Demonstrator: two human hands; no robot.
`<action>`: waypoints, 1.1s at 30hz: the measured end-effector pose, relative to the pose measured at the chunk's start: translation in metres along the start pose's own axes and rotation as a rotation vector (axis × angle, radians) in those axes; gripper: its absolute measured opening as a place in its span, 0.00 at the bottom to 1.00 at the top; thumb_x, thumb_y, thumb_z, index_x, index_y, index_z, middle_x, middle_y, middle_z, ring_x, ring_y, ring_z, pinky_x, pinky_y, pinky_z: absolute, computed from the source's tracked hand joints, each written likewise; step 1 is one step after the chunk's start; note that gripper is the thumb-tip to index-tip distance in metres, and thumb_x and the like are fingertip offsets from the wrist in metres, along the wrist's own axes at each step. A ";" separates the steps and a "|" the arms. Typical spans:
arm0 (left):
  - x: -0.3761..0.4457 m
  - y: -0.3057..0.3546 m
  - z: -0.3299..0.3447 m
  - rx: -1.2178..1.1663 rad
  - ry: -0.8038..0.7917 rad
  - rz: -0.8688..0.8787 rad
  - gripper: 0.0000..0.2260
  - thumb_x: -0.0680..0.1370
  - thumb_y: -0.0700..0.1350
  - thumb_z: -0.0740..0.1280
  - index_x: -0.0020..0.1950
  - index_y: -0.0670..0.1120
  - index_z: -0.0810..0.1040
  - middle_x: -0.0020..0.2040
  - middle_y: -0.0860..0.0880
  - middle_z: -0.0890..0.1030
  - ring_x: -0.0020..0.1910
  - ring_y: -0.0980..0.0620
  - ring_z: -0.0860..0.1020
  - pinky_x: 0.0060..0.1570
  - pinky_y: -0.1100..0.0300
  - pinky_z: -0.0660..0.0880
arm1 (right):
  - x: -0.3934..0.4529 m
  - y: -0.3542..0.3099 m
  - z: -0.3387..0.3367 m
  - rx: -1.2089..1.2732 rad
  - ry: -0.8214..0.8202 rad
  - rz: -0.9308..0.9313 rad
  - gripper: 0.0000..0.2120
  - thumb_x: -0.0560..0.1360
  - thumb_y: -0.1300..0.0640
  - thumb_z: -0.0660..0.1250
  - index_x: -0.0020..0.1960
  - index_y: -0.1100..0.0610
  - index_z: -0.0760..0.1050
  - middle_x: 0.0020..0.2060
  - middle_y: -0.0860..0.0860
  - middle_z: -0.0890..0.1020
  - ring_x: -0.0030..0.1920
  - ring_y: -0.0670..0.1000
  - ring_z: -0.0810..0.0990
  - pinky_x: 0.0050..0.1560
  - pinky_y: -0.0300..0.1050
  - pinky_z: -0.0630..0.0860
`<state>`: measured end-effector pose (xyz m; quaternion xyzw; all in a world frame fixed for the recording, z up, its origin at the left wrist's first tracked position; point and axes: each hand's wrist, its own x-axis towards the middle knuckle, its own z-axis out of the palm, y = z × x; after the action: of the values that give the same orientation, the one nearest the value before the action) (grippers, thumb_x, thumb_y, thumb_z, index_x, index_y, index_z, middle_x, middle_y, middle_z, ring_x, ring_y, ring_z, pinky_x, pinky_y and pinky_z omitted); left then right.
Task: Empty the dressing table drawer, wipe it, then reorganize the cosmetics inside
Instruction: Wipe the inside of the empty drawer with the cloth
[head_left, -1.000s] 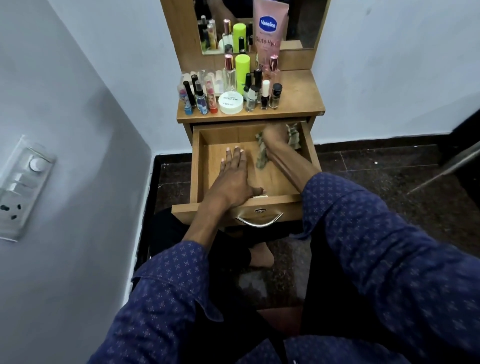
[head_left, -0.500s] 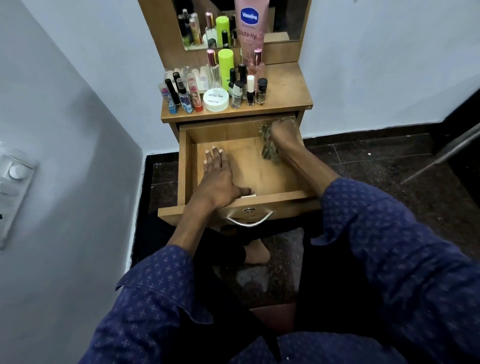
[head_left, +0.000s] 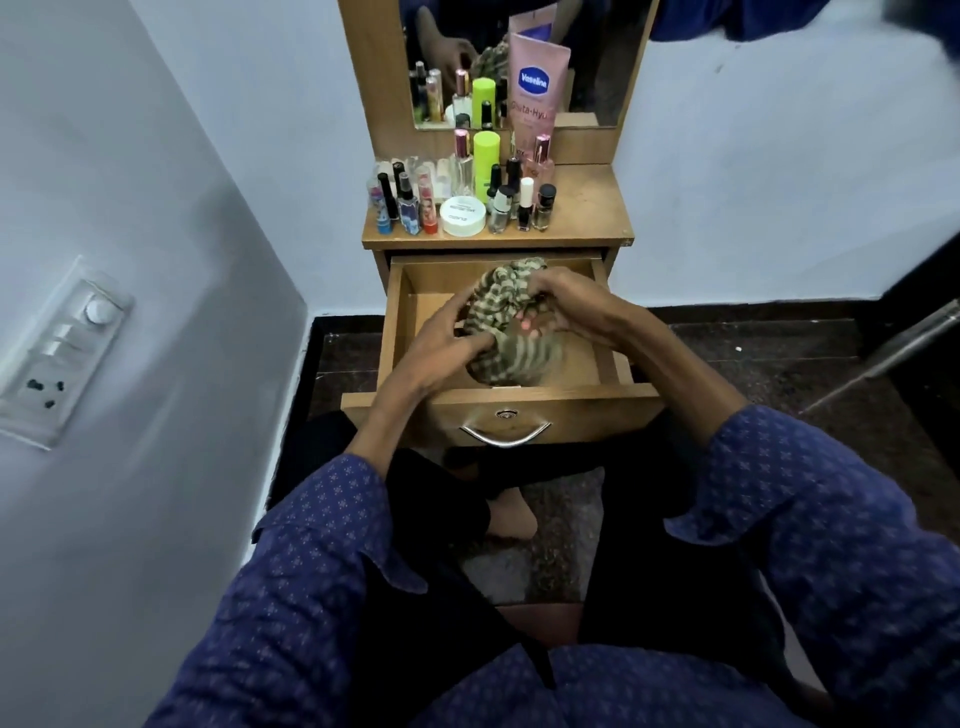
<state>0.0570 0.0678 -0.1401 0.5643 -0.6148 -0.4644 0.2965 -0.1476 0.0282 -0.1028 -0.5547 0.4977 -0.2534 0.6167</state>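
The wooden drawer (head_left: 545, 415) of the dressing table stands pulled out, with bare wood showing inside. Above it both hands hold a checked green-and-cream cloth (head_left: 506, 353), bunched up. My left hand (head_left: 447, 345) grips its left side with curled fingers. My right hand (head_left: 563, 301) grips its upper right part. The cosmetics (head_left: 467, 202) stand crowded on the left of the table top (head_left: 587, 208): nail polish bottles, small sprays, a white round jar (head_left: 462, 216), a lime-green bottle (head_left: 485, 156) and a pink Vaseline tube (head_left: 535, 93) leaning on the mirror.
A white wall with a switch panel (head_left: 67, 348) closes in on the left. The mirror (head_left: 597, 62) rises behind the table. My legs and one foot (head_left: 511, 517) are under the drawer on a dark floor. A metal bar (head_left: 883, 358) slants at the right.
My right hand was wiping the drawer's back right corner with the cloth while my left hand lay flat inside. Now both hands have lifted and hold the bunched cloth over the drawer's middle.
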 end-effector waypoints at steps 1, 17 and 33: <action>-0.002 0.002 0.000 -0.026 -0.005 -0.004 0.29 0.79 0.39 0.72 0.78 0.52 0.71 0.66 0.49 0.79 0.66 0.50 0.77 0.67 0.54 0.74 | -0.003 -0.002 0.001 -0.063 0.004 -0.001 0.10 0.83 0.60 0.57 0.49 0.61 0.75 0.41 0.59 0.83 0.41 0.55 0.82 0.42 0.44 0.82; 0.004 -0.003 0.027 0.574 0.011 0.006 0.14 0.82 0.44 0.64 0.66 0.46 0.79 0.62 0.43 0.83 0.61 0.41 0.81 0.61 0.43 0.78 | 0.005 0.027 -0.035 -1.210 -0.016 -0.216 0.20 0.78 0.64 0.67 0.70 0.60 0.78 0.67 0.60 0.78 0.66 0.60 0.76 0.66 0.56 0.75; 0.012 0.023 0.091 0.778 -0.052 0.146 0.21 0.87 0.56 0.54 0.73 0.44 0.70 0.74 0.43 0.69 0.72 0.42 0.65 0.69 0.36 0.65 | 0.034 0.032 -0.051 -1.725 0.153 -0.390 0.12 0.82 0.58 0.59 0.56 0.64 0.78 0.57 0.60 0.81 0.50 0.63 0.83 0.39 0.53 0.70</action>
<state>-0.0354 0.0762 -0.1569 0.5774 -0.7906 -0.1888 0.0771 -0.1879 -0.0151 -0.1387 -0.8829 0.4518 0.0729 -0.1050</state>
